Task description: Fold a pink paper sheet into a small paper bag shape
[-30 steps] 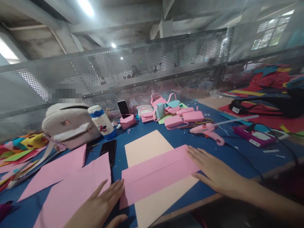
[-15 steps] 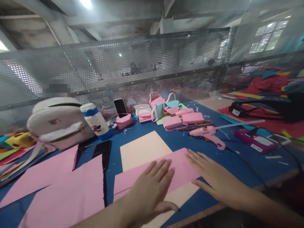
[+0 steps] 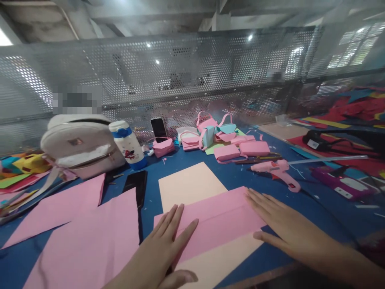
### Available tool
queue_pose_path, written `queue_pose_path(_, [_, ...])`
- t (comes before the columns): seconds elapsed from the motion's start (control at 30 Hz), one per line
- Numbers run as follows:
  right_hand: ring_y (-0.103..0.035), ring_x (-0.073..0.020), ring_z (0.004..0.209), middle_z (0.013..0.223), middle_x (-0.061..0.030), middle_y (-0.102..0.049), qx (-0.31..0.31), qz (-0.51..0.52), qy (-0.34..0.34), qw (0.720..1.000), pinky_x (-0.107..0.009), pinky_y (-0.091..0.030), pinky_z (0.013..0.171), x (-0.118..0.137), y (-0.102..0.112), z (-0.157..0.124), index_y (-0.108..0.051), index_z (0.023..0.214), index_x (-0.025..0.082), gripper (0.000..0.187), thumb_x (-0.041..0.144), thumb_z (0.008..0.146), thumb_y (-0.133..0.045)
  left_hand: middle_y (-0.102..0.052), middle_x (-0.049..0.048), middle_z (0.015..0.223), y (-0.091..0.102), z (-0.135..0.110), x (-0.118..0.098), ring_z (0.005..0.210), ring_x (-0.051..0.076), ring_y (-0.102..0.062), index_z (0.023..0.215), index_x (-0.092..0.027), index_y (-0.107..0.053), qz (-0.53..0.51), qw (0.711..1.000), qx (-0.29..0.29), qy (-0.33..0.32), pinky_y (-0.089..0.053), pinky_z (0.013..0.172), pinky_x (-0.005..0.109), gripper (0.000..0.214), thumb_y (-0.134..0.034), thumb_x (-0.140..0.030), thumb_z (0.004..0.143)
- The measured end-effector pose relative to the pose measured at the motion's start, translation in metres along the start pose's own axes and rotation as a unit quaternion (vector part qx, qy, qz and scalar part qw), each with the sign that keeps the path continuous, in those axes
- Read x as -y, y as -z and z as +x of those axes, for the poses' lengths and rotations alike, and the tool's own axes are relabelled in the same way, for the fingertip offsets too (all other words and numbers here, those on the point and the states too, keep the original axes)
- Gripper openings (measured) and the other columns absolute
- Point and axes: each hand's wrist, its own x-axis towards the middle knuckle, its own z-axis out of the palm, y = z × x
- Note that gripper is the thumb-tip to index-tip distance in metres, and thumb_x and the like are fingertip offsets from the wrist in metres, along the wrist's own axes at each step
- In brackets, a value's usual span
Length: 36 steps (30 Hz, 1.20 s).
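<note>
A folded sheet of pink paper [image 3: 216, 220] lies across a peach sheet [image 3: 188, 184] on the blue table. My left hand [image 3: 165, 245] rests open over the pink paper's left end, covering part of it. At the opposite end, my right hand [image 3: 276, 220] lies flat with fingers stretched out, its fingertips on the paper's edge. A crease line runs lengthwise between the hands. Neither hand grasps anything that shows. More pink sheets [image 3: 90, 237] lie left of my left hand.
Small pink paper bags [image 3: 227, 152] stand at the back. Right of them are a pink glue gun [image 3: 275, 168] with its cord and a purple device [image 3: 337, 182]. On the left are a bottle [image 3: 128, 144], a white backpack [image 3: 81, 148] and a black phone [image 3: 136, 184].
My left hand has slid left along the pink paper, uncovering its middle. My right hand stays at the right end. The whole view has shifted slightly.
</note>
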Motion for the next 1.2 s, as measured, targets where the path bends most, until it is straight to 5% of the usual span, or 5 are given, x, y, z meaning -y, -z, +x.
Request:
queue_pose_path(0.17, [-0.015,-0.0328,0.145,0.157,-0.0093,-0.008,0.01,0.023,-0.01,1.0,-0.052,-0.018,0.118,0.029,0.023,0.009,-0.023,0.151,0.015,0.084,0.071,0.089,-0.037,-0.007,0.0186,0.157,-0.003,-0.011,0.001,0.139,0.048,-0.02,0.154,-0.029,-0.011,0.021,0.999,-0.025,0.006,-0.038,0.101,0.064,0.09,-0.044,-0.073,0.083])
queue_pose_path(0.47, [-0.01,-0.0245,0.147,0.158,-0.0104,-0.01,0.1,0.195,0.226,0.949,-0.044,-0.008,0.121,0.113,0.028,0.051,-0.017,0.153,0.015,0.083,0.065,0.091,-0.043,-0.01,0.0265,0.154,-0.005,-0.01,0.003,0.139,0.046,-0.017,0.154,-0.024,-0.004,0.043,0.999,-0.016,-0.006,-0.037,0.102,0.063,0.097,-0.042,-0.075,0.082])
queue_pose_path(0.67, [-0.004,-0.0269,0.148,0.159,-0.0123,-0.005,0.089,0.148,0.184,0.968,-0.047,-0.008,0.121,0.087,0.019,0.057,-0.014,0.152,0.011,0.084,0.066,0.093,-0.036,-0.007,0.0227,0.155,-0.005,-0.009,0.005,0.138,0.047,-0.017,0.154,-0.028,-0.006,0.021,1.0,0.001,-0.003,-0.035,0.102,0.065,0.092,-0.044,-0.073,0.083])
queue_pose_path(0.97, [-0.01,-0.0321,0.146,0.16,-0.0084,-0.01,-0.013,0.062,0.047,0.997,-0.054,-0.02,0.117,0.025,-0.004,0.024,-0.016,0.153,0.022,0.074,0.062,0.094,-0.037,-0.004,0.0184,0.157,0.001,-0.014,0.002,0.141,0.045,-0.017,0.154,-0.028,-0.005,0.003,1.0,-0.011,0.0,-0.034,0.104,0.063,0.09,-0.044,-0.071,0.085])
queue_pose_path(1.2, [-0.018,-0.0313,0.145,0.159,-0.0079,-0.015,-0.045,0.022,0.015,0.999,-0.053,-0.024,0.117,0.015,-0.006,0.009,-0.022,0.153,0.023,0.069,0.058,0.095,-0.038,-0.016,0.0164,0.157,-0.003,-0.035,0.009,0.14,0.042,-0.028,0.154,-0.027,-0.007,0.04,0.998,-0.055,0.005,-0.04,0.104,0.054,0.094,-0.046,-0.073,0.082])
